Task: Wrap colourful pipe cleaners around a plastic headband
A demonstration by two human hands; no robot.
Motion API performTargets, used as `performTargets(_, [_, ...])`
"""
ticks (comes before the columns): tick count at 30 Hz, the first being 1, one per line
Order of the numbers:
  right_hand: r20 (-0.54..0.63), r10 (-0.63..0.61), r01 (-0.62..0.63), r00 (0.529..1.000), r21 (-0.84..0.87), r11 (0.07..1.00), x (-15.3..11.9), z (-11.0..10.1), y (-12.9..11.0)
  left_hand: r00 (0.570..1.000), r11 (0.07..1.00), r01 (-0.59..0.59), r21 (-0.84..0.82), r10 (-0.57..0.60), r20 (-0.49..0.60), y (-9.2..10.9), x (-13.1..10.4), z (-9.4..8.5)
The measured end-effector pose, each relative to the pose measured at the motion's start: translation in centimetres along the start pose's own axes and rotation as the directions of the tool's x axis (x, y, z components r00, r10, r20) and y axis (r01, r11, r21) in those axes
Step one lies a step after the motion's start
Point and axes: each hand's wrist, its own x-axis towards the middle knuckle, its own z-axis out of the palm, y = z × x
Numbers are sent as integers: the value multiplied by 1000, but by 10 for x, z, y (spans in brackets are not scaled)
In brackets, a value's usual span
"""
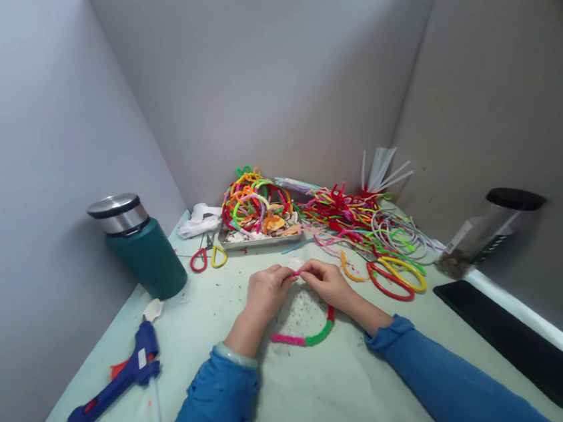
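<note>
My left hand (pixel 268 290) and my right hand (pixel 328 285) meet over the middle of the table, both closed in a pinch. Between their fingertips shows a small bit of pink pipe cleaner (pixel 297 273). A curved fuzzy strip (pixel 319 336), pink, green and red along its length, lies just below the hands. Its red end runs up to my right hand, and whether it joins the pink bit is hidden. Right behind the fingertips is a small whitish piece (pixel 294 262), too blurred to name.
At left are a blue glue gun (pixel 143 356) and a green flask (pixel 148 258). Behind stand a tray (pixel 264 241) of colourful loops, small scissors (pixel 208 257) and heaped pipe cleaners (pixel 346 211). Large scissors (pixel 394 280), a clear jar (pixel 485 233) and a black strip (pixel 521 343) lie right.
</note>
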Motion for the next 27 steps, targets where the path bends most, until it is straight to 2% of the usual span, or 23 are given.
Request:
performTargets(6, [9,-14,14,1000,-17,1000,-1,0,-1,998,990,55,-133,-54,13,4,1,-3])
performTargets(14, [7,5,-5,1000,-40,999,-1,0,-1,992,959,122,-255,-108,68,-1,5,1])
performTargets(20, [-14,20,-20,1000,-30,999,0,1,1,995,970,101,-220,-98,25,2,4,-1])
performTargets(27, [-20,18,-19,1000,-35,999,-1,1,2,999,992,30,-125,-25,42,3,2,-5])
